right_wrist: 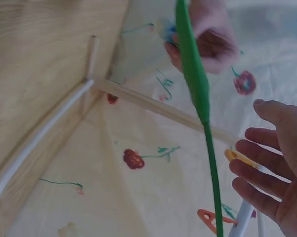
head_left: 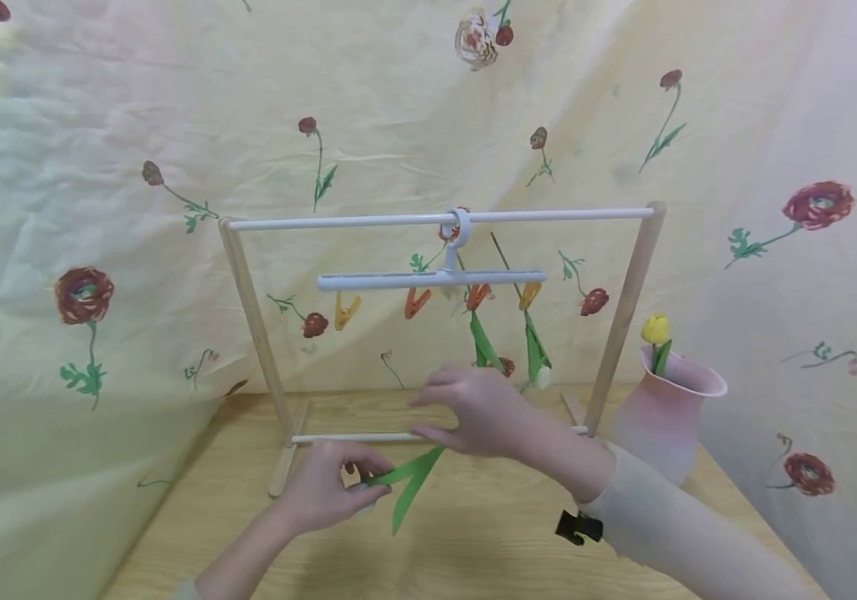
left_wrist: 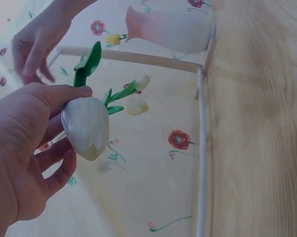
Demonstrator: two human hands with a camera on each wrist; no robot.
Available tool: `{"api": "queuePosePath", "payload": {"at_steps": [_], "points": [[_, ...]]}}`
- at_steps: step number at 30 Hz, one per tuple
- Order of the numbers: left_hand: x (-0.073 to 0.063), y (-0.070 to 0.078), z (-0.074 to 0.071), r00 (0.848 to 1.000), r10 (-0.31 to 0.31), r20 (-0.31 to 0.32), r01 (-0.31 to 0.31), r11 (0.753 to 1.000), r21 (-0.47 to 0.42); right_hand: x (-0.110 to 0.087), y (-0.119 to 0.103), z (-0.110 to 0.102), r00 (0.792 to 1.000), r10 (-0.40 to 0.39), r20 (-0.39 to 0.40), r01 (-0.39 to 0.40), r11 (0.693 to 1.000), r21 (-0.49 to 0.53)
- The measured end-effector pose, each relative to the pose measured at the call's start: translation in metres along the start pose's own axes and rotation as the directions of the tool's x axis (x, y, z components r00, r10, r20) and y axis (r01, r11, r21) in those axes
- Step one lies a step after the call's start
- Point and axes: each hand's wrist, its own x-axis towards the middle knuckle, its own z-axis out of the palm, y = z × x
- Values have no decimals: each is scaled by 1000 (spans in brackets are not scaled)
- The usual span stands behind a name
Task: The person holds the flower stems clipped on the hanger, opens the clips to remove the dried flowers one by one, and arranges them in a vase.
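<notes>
My left hand point(head_left: 327, 487) pinches an artificial white tulip point(left_wrist: 87, 126) just below its bloom, thumb on the stem. The tulip's green leaves point(head_left: 415, 479) point up and right toward my right hand point(head_left: 477, 408). In the right wrist view the right hand's fingers are spread, apart from the green stem point(right_wrist: 213, 173) beside them. Beyond the hands, a white hanger point(head_left: 391, 282) carries several clothespins, among them an empty yellow clothespin point(head_left: 346, 312) and an empty orange clothespin point(head_left: 417, 302). Two more tulips hang upside down from the orange clothespin point(head_left: 478, 297) and yellow clothespin point(head_left: 529, 295) on the right.
The hanger hooks over the top white bar point(head_left: 353, 222) of a wooden-legged rack point(head_left: 627, 308) standing on the wooden table point(head_left: 473, 542). A pink-and-white vase point(head_left: 661, 425) with a yellow tulip point(head_left: 655, 329) stands right of it. Flower-printed cloth point(head_left: 398, 100) hangs behind.
</notes>
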Motion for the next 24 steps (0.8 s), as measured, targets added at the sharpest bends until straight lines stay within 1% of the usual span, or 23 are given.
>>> {"api": "queuePosePath", "payload": {"at_steps": [2, 5, 7, 10, 15, 21, 24], "points": [[1, 2, -1, 1000, 24, 15, -24, 1000, -1, -9, -5, 0, 996, 9, 85, -9, 1000, 0], [3, 3, -2, 999, 44, 28, -44, 999, 8, -19, -11, -1, 980, 35, 194, -36, 999, 2], [4, 3, -3, 998, 53, 38, -53, 999, 10, -25, -14, -2, 968, 51, 247, -52, 999, -4], [6, 5, -3, 997, 57, 50, -58, 998, 24, -30, -17, -2, 954, 56, 294, -54, 998, -15], [9, 10, -4, 996, 63, 64, -68, 995, 79, -36, -20, -2, 944, 38, 327, -36, 999, -13], [11, 15, -5, 995, 77, 65, -86, 985, 149, -38, -25, 0, 941, 11, 338, -6, 1000, -16], [11, 16, -5, 995, 76, 66, -86, 982, 170, -39, -27, 2, 940, 11, 341, -6, 1000, -15]]}}
